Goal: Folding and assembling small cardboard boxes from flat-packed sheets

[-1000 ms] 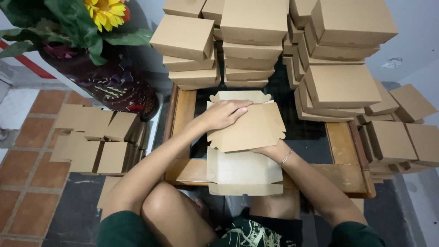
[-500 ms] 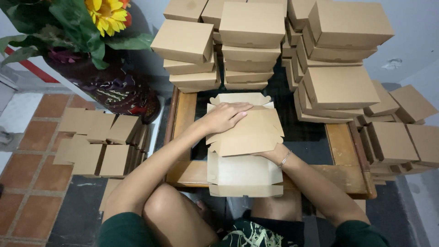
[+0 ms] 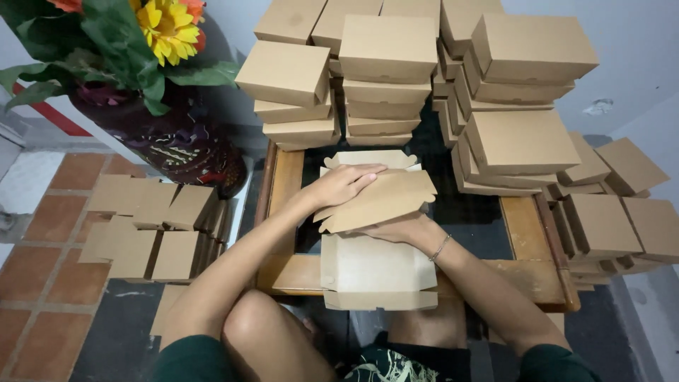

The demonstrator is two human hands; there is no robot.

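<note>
From the head view, I look down on a low wooden table [image 3: 286,272] with a dark top, its frame showing at the left and near edges. The floor to my left is terracotta tile [image 3: 32,276] beside a grey strip. A dark patterned vase [image 3: 177,145] with a sunflower [image 3: 166,25] and green leaves stands at the table's far-left corner. Stacks of finished brown boxes [image 3: 385,78] fill the far edge and the right side of the table. Flat cardboard blanks [image 3: 152,226] lie in a loose pile on the floor to the left.

I see the half-folded cardboard box [image 3: 378,233] in the middle of the table, just in front of my knees. Its long axis runs left to right. The pale inner panel lies flat towards me, and the brown lid flap is tilted over it, its scalloped edge pointing to the far right.

My left hand [image 3: 346,184] lies flat on top of the lid flap, fingers stretched out and pressing down. My right hand [image 3: 403,228] is tucked under the flap's near edge, fingers curled against it; a thin bracelet [image 3: 440,247] sits on that wrist.
</note>
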